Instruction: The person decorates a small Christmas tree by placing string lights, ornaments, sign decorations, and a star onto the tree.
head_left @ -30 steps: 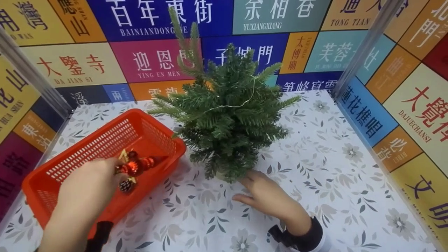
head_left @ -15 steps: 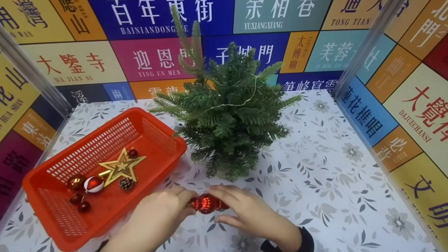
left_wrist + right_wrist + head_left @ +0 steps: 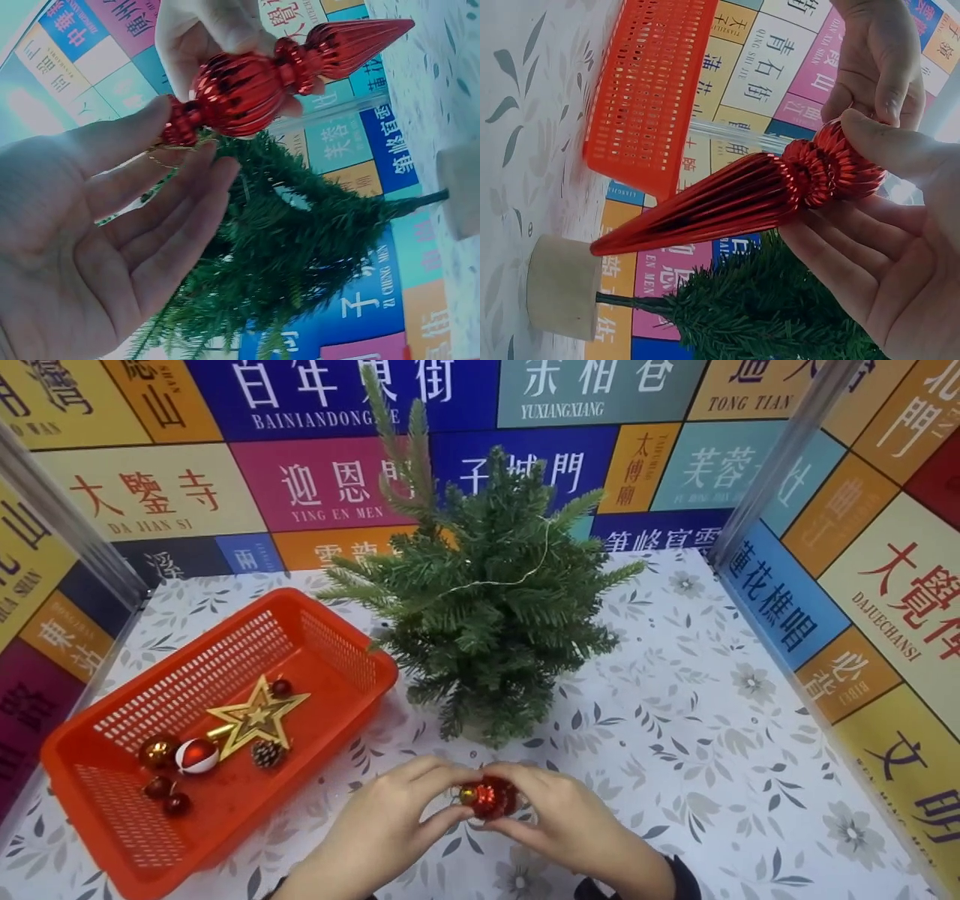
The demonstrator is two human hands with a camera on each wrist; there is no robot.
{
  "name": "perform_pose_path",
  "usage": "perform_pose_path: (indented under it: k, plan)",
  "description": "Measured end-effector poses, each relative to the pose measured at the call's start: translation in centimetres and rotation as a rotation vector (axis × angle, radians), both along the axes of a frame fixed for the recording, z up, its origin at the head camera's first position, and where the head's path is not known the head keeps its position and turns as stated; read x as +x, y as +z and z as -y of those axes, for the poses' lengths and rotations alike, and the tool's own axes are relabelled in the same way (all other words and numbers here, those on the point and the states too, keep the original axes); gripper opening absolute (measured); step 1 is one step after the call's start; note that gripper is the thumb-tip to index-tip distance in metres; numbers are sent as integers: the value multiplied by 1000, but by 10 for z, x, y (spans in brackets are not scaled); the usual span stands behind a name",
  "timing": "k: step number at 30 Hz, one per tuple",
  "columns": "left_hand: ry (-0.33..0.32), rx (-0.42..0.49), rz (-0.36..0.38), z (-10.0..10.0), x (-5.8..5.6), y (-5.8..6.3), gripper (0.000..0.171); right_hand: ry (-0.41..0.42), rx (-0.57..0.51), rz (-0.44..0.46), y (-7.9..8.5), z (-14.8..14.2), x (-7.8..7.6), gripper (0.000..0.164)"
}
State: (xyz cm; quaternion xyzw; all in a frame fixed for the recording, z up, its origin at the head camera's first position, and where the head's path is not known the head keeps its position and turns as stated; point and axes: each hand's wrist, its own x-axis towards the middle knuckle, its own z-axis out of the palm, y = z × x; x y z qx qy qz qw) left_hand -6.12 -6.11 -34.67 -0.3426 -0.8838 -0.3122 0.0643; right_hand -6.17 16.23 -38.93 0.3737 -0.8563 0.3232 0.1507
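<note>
A shiny red ribbed Christmas ornament (image 3: 491, 796) with a round bulb and a long pointed tip is between the two hands, in front of a small artificial Christmas tree (image 3: 495, 615). My left hand (image 3: 401, 817) pinches its narrow top end between thumb and finger. A thin gold loop (image 3: 169, 156) hangs by that end in the left wrist view. With thumb and fingers, my right hand (image 3: 562, 814) holds the bulb. In the right wrist view the ornament's tapered tip (image 3: 697, 206) points down and away from the palm.
Left of the tree stands a red plastic basket (image 3: 330, 765) holding a gold star (image 3: 259, 716), a pinecone (image 3: 266, 754), a red-and-white ball (image 3: 197, 755) and several other balls. The tree has a pale round base (image 3: 562, 289). Lettered panels (image 3: 330, 484) enclose the floral-covered table (image 3: 735, 780).
The left hand has lifted the red ornament out of the basket and brought it right. My right hand has left the tree's base and come to hold the ornament too.
</note>
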Motion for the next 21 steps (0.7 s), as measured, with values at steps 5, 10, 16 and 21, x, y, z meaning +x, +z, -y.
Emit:
perform_pose_path:
  k: [5,10,16,21]
  plan:
    - [16,172,101,-8,-2,-10,45,18,-118,5,3,-9,0,50]
    - [53,334,214,-13,1,-20,53,29,-192,-17,4,-12,-2,55]
    - [60,530,114,-24,3,-29,31,-45,-127,-60,9,-14,0,54]
    - [99,618,116,-29,2,-30,13,-95,-67,-89,13,-18,1,54]
